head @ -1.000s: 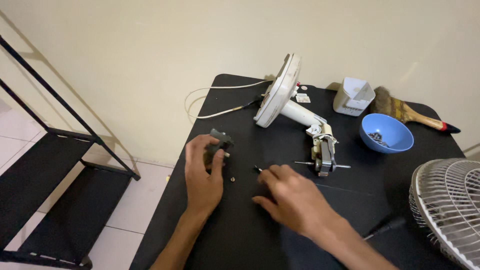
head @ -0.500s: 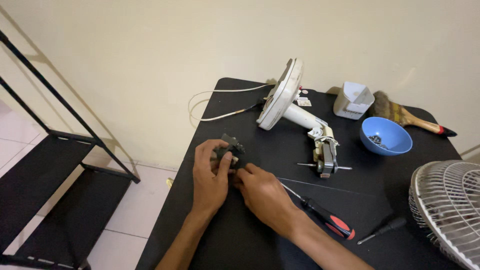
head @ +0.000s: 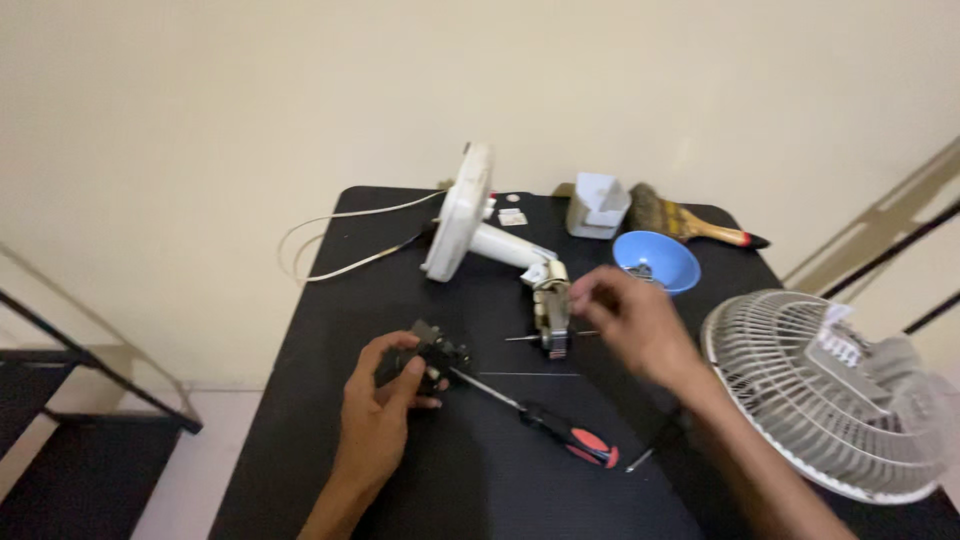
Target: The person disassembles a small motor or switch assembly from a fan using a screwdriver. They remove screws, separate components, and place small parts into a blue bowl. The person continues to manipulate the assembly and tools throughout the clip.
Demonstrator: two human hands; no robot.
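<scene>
Right hand [head: 630,320] has let go of the black-and-red screwdriver [head: 545,418], now lying on the counter [head: 330,300], and is reaching, fingers loosely pinched and seemingly empty, toward the fan motor [head: 553,310], while left hand [head: 385,400] is gripping the small dark part [head: 432,352] near the counter's middle.
</scene>
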